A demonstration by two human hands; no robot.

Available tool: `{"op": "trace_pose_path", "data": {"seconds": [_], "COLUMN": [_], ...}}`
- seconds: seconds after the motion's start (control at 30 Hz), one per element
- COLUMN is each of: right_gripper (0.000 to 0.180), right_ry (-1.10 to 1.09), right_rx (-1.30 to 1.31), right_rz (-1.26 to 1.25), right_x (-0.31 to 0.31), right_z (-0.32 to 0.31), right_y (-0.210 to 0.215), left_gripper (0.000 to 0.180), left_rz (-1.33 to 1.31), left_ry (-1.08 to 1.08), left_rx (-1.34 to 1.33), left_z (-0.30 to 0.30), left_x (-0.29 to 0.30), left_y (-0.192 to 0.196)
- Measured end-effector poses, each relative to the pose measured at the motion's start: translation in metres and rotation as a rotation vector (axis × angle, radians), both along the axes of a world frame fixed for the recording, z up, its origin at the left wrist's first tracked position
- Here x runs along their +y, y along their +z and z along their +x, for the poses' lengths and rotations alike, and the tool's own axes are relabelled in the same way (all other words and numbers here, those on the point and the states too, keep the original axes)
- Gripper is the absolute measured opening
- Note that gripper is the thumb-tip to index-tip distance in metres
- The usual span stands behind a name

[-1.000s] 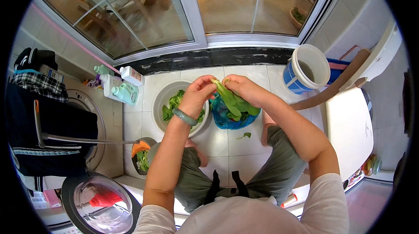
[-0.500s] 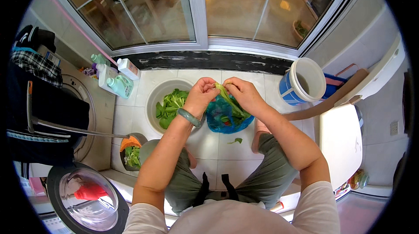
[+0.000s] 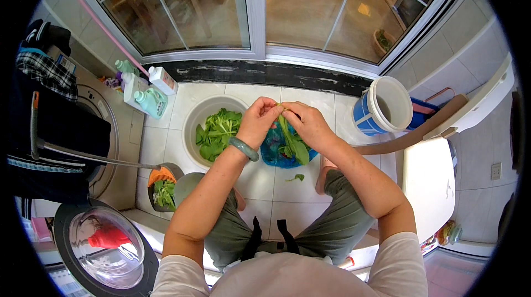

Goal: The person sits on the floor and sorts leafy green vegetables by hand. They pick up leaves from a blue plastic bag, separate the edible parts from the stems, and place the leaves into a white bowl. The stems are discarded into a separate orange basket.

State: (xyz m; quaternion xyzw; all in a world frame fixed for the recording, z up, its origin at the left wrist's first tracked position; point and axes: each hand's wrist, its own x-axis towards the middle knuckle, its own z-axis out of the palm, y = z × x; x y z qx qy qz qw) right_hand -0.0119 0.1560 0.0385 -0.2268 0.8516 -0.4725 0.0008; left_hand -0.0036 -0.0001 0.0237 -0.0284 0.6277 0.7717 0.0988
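My left hand [image 3: 260, 123] and my right hand [image 3: 307, 124] meet in front of me, fingertips pinched at the pale stem end of a leafy green [image 3: 289, 140]. Its leaves hang down from my right fingers over a blue plastic bag [image 3: 270, 152] on the floor. What the bag holds is mostly hidden. Left of the hands stands a round whitish basin [image 3: 191, 124] with a heap of leafy greens [image 3: 218, 135] in it. One loose leaf [image 3: 296, 177] lies on the tiles near my right foot.
A dustpan [image 3: 176, 171] with leaf scraps sits at the left, by a front-loading washing machine [image 3: 130, 147] with its door [image 3: 105, 247] swung out. Detergent bottles [image 3: 152, 103] stand against the far left. A white-and-blue bucket [image 3: 366, 114] is at the right.
The leafy green now hangs straighter down, its leaves lower over the bag. Both hands keep their pinch at the stem end, with slight finger movement.
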Motion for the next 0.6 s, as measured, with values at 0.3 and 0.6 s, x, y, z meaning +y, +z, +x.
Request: {"op": "trace_pose_path", "data": {"seconds": [0.3,0.6], "right_gripper": [0.021,0.016], "right_ry": [-0.007,0.011], "right_rx": [-0.003,0.197], "right_rz": [0.035,0.427], "right_x": [-0.002,-0.004], "right_z": [0.002,0.006], "right_y": [-0.004,0.005], "left_gripper": [0.012,0.009], "left_rz": [0.048,-0.025], "left_ry": [-0.021,-0.053], "left_rx": [-0.097,-0.12], "left_z": [0.0,0.002], "left_x": [-0.001,0.002], "left_y": [0.002,-0.003]}}
